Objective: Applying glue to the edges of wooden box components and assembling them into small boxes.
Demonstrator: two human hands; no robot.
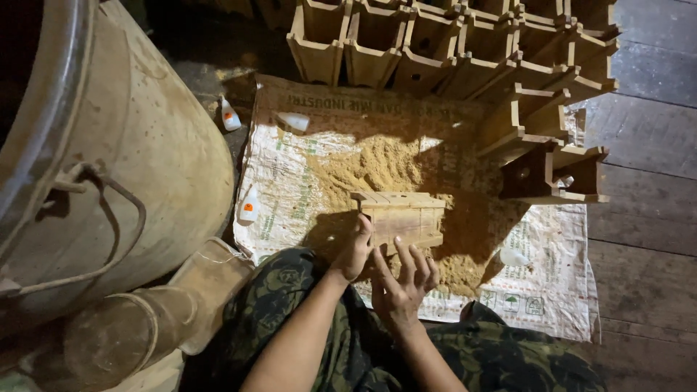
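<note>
A small wooden box (404, 215) made of slats rests on a pile of sawdust (377, 170) on a printed woven sack (559, 290). My left hand (356, 250) grips the box's near left corner, thumb up along its edge. My right hand (403, 279) lies with fingers spread against the box's near side and lower edge. Whether it grips the box is unclear. My legs in camouflage trousers (290, 297) are folded under both arms.
A big dusty metal drum (123, 152) with a wire handle fills the left. Many stacked wooden boxes (465, 51) stand behind the sack and several more (552, 163) at the right. Small white glue bottles (249, 207) lie on the sack. Dark floor planks (646, 218) run at the right.
</note>
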